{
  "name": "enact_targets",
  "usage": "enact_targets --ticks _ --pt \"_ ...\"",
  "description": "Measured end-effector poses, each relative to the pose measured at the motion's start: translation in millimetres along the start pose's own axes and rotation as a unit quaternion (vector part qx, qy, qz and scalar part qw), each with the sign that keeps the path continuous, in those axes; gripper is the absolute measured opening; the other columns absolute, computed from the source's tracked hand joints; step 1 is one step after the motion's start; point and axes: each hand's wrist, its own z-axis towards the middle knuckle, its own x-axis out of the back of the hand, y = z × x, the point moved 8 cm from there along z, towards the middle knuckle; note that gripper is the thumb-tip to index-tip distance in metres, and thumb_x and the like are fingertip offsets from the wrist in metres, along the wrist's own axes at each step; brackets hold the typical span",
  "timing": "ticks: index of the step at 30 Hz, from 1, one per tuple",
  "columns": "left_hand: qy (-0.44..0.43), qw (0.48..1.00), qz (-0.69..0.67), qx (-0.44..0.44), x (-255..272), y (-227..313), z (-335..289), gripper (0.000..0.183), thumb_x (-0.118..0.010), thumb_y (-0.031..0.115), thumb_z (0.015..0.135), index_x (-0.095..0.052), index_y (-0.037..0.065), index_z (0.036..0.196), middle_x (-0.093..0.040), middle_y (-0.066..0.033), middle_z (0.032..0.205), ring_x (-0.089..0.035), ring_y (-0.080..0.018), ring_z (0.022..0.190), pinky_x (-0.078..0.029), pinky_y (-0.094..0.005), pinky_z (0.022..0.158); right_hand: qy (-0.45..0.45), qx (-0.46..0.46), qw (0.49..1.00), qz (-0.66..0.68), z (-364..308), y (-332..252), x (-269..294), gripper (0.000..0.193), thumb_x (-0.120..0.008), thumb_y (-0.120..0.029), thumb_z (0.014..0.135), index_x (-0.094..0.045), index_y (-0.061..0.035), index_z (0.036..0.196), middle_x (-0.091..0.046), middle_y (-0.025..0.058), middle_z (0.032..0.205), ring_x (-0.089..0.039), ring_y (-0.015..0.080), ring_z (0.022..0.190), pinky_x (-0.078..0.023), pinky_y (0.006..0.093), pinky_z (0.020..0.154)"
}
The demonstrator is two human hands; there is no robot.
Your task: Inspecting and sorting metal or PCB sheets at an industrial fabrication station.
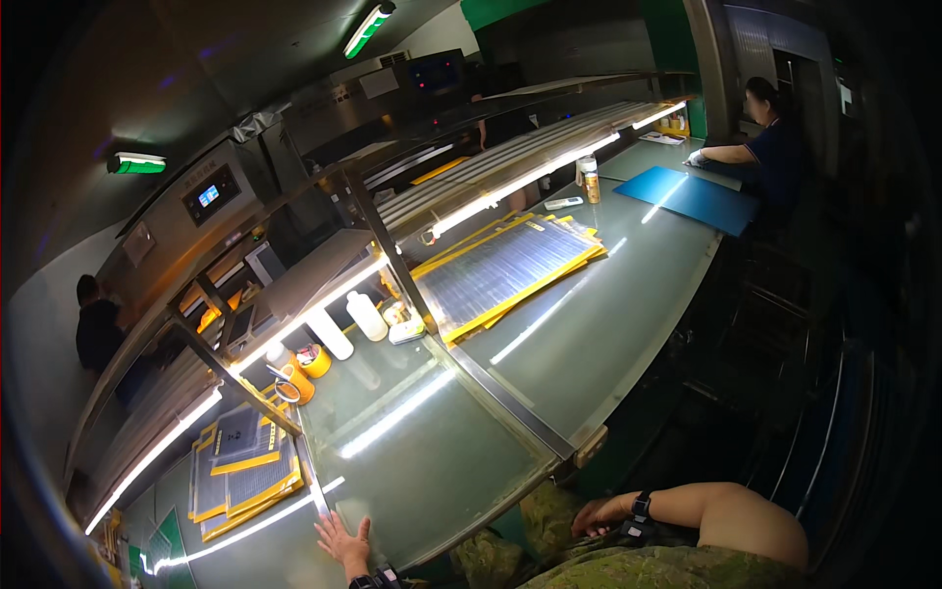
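My left hand [341, 539] lies on the edge of the green-topped table [432, 481], beside a metal seam strip [316, 481]. Its fingers are spread and nothing is in them. My right hand [593, 517] is below the table's front edge, resting by my camouflage-clad leg [545, 515]. Its fingers are loosely bent over the cloth, partly in shadow, and no object shows in them. Nearest the left hand is a stack of dark framed sheets with yellow edges [240, 466]. Each wrist wears a black strap.
A larger stack of yellow-edged sheets [510, 270] lies farther right. White bottles [366, 316] and orange tape rolls [312, 361] stand under a lit shelf [530, 177]. At the far right a person [770, 152] works beside a blue sheet [687, 196]. Another person [98, 324] stands at left.
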Motion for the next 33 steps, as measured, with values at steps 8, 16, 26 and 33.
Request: enact_targets --ticks 8,16,26,33 --pt "-0.005 1.0 -0.011 0.0 0.5 -1.0 -2.3 0.093 -0.049 0.071 0.068 -0.029 0.013 0.137 -0.018 -0.0094 0.146 -0.009 -0.029 0.135 -0.007 -0.0503 0.107 -0.019 -0.009 1.0 0.002 4.1 5.5 1.1 0.032 -0.052 -0.032 0.089 -0.06 -0.0054 0.105 -0.057 -0.0016 0.061 -0.049 0.0028 0.045 -0.036 0.0161 0.041" --pt "-0.007 1.0 -0.006 0.002 -0.1 0.2 -1.8 0.093 -0.05 0.071 0.068 -0.029 0.013 0.137 -0.018 -0.009 0.146 -0.009 -0.0284 0.135 -0.007 -0.05 0.107 -0.02 -0.012 1.0 0.018 2.1 4.0 0.8 0.028 -0.054 -0.029 0.088 -0.062 -0.0065 0.103 -0.058 0.0004 0.061 -0.05 0.005 0.046 -0.037 0.0188 0.04" --pt "-0.01 1.0 0.007 0.005 3.2 1.0 -2.2 0.092 -0.049 0.071 0.069 -0.029 0.013 0.137 -0.018 -0.0085 0.146 -0.009 -0.0282 0.135 -0.008 -0.0501 0.107 -0.008 -0.011 1.0 0.008 0.8 1.0 -0.3 0.028 -0.054 -0.03 0.088 -0.062 -0.0068 0.101 -0.057 -0.0007 0.06 -0.049 0.0043 0.046 -0.036 0.0179 0.04" --pt "-0.001 1.0 0.008 0.002 1.7 2.3 -0.2 0.091 -0.05 0.07 0.069 -0.029 0.013 0.137 -0.019 -0.0085 0.145 -0.01 -0.0285 0.135 -0.009 -0.0503 0.107 -0.002 0.024 1.0 -0.006 -8.4 -4.3 2.5 0.026 -0.055 -0.027 0.087 -0.062 -0.0066 0.101 -0.061 0.0023 0.068 -0.055 0.0075 0.056 -0.042 0.0204 0.047"
